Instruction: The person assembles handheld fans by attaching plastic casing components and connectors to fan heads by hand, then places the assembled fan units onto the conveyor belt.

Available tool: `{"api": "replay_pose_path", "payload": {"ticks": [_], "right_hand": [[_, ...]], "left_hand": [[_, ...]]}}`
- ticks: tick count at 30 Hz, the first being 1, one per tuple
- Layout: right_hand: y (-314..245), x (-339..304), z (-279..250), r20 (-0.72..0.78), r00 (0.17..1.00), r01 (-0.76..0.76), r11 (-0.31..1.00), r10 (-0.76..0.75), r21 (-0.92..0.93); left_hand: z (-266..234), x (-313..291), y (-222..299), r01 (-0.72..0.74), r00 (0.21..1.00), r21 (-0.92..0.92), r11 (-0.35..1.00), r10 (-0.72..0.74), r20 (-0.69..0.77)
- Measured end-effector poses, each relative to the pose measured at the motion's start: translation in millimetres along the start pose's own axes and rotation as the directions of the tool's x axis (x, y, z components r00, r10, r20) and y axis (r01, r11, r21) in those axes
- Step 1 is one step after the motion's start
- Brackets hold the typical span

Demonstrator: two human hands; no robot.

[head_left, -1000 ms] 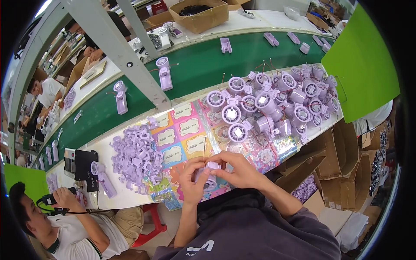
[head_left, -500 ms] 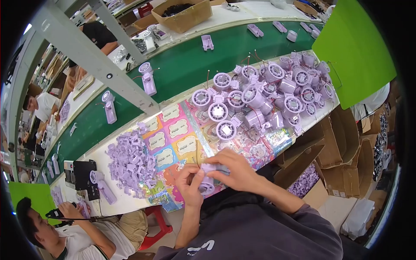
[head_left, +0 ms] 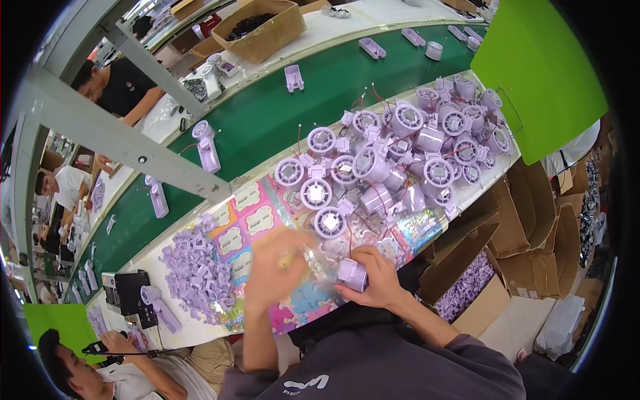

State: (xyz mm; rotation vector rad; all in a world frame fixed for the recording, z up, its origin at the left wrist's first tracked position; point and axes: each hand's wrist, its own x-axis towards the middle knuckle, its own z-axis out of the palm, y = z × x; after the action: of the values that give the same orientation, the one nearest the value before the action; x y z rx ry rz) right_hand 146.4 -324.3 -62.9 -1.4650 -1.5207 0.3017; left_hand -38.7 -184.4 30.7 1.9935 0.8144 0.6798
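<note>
A lilac fan housing [head_left: 352, 274], round and short with a thin wire rising from it, sits in the fingers of my right hand [head_left: 377, 279] above the table's front edge. My left hand [head_left: 277, 267] is smeared by motion over the colourful printed sheet, so its fingers cannot be made out. Beyond my right hand lies a large heap of similar lilac fan housings [head_left: 370, 163], with round grilles and red wires. To the left of my left hand is a pile of small lilac plastic parts [head_left: 195, 270].
A green conveyor belt [head_left: 260, 107] curves behind the table, carrying scattered lilac shells. A grey metal post [head_left: 133, 150] slants across the left. Cardboard boxes [head_left: 467, 280] stand at the right below a green panel [head_left: 543, 73]. A co-worker [head_left: 127, 373] sits at lower left.
My hands have come apart. The right one keeps the fan housing and has moved right, while the left has let go and moved up and left. The view has shifted slightly.
</note>
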Motion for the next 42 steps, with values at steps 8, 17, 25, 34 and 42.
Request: {"api": "replay_pose_path", "payload": {"ticks": [8,17,25,34,42], "right_hand": [[37,4,0,0.127,0.974,0.201,0.975,-0.189,-0.089],[35,5,2,0.168,0.982,0.099,0.993,-0.088,-0.058],[33,10,3,0.181,0.980,0.095,0.994,-0.086,-0.046],[27,12,0,0.118,0.988,0.110,0.992,-0.102,-0.065],[27,9,-7,-0.020,0.998,0.064,0.991,-0.062,0.120]], "left_hand": [[-30,248,-74,-0.331,0.876,0.593,0.734,0.473,-0.097],[-34,383,-176,-0.309,0.906,0.949,0.068,0.323,0.273],[-50,383,-171,-0.328,0.934,0.929,0.172,0.210,0.291],[-70,234,-35,-0.258,0.963,0.757,0.601,0.227,0.148],[-57,71,5,-0.171,0.939,0.353,0.920,0.043,0.342]]}}
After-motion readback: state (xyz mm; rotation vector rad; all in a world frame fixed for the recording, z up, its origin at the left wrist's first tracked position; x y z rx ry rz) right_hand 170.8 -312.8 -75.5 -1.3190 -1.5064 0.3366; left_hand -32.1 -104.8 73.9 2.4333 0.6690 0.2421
